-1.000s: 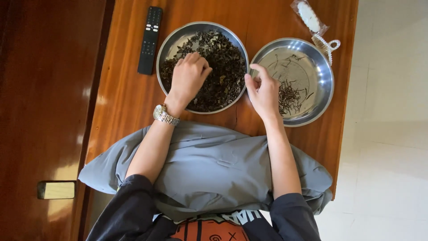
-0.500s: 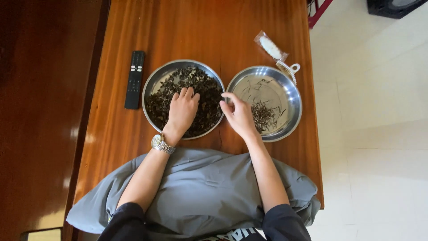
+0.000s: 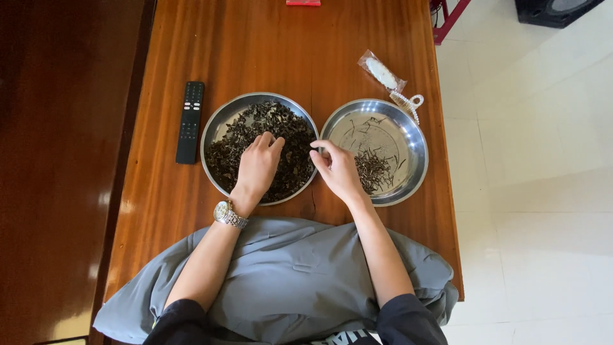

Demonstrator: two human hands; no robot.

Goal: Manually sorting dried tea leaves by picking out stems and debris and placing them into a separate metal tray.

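Red object [image 3: 303,2] cut by top edge; left hand [image 3: 257,167] fingertips buried.

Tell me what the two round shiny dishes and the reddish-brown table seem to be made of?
The two round shiny dishes, left and right, look like polished metal, probably stainless steel: silvery, mirror-bright rims with glare. The reddish-brown table looks like varnished wood, or perhaps a veneer: long grain lines under a glossy sheen. The left hand rests in the left dish; the right hand hovers between the two.

Glossy reddish-brown wooden table [image 3: 287,57] beside pale tiled floor [image 3: 536,191], daylight glare across both.
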